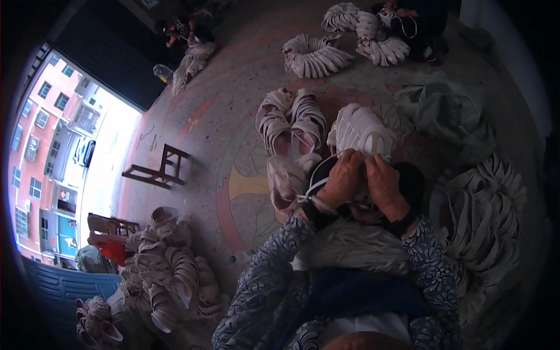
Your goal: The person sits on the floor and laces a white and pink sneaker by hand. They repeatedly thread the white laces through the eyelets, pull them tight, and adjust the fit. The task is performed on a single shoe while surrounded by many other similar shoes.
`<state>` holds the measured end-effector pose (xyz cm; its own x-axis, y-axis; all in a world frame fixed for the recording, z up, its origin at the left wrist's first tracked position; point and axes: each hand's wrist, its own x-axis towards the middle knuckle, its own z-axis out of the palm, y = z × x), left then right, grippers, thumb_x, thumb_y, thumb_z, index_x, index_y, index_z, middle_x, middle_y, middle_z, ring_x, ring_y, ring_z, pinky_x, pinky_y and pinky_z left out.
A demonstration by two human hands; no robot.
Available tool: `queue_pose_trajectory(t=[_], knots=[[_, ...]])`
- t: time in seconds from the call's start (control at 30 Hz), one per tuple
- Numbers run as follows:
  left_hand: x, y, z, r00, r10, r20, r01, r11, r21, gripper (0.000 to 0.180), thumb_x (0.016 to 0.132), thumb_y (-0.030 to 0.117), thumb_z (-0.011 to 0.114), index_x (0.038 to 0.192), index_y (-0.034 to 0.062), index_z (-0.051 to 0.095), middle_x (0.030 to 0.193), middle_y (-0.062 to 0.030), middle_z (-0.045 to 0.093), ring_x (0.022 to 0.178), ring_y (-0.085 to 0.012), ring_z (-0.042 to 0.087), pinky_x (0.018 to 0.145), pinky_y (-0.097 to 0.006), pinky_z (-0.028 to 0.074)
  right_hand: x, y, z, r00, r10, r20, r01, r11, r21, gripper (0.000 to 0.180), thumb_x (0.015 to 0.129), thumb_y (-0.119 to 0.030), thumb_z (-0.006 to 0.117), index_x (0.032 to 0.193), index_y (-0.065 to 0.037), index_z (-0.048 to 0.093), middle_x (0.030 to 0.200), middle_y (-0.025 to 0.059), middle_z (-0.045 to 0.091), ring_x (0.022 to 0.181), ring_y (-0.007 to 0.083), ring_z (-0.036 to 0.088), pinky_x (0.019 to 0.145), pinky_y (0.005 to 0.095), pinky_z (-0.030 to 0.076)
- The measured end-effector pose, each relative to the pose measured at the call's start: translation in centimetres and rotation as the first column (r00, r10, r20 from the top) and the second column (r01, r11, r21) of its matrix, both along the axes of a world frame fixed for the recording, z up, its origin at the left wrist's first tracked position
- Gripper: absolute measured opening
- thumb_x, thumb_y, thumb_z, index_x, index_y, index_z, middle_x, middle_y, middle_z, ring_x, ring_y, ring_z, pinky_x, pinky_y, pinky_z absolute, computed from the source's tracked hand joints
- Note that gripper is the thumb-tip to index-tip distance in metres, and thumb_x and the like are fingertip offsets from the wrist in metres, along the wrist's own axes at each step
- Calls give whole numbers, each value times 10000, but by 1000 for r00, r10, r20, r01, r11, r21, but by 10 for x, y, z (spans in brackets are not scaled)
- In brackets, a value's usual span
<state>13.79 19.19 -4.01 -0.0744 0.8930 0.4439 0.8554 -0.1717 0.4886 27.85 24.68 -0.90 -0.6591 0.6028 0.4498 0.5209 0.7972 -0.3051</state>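
In front of me is a nested stack of white shoe uppers. My left hand and my right hand meet at its near edge, fingers closed in a pinch. A white shoelace loops out beside my left hand and hangs past that wrist. My right fingertips press on the nearest upper; what lies exactly between them is too small to make out. Just left of my hands lie more stacked uppers, pinkish inside. A pile of white laces or strips rests across my lap.
Heaps of uppers lie at lower left and right. Curved stacks sit farther off, near other people at work. A grey-green cloth lies at right. A small wooden stool stands at left, before a bright doorway.
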Motion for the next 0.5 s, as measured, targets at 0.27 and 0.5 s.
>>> queue_pose_trajectory(t=[0.27, 0.5], knots=[[-25, 21, -6, 978, -158, -137, 138, 979, -148, 284, 717, 107, 619, 976, -1, 576, 942, -158, 578, 921, -341, 597, 779, -413, 484, -3, 14, -22, 997, -1, -78, 9, 994, 107, 50, 824, -77, 577, 854, -41, 562, 866, 142, 591, 677, 340, 652, 565, 410, 544], [-30, 19, -5, 977, -214, -13, 214, 977, -13, 211, 738, 119, 610, 926, 26, 584, 899, -130, 560, 846, -311, 606, 709, -404, 493, -11, 12, -24, 995, -3, -103, 8, 999, 52, 79, 831, -103, 588, 875, -40, 568, 860, 149, 586, 689, 343, 648, 576, 410, 543]])
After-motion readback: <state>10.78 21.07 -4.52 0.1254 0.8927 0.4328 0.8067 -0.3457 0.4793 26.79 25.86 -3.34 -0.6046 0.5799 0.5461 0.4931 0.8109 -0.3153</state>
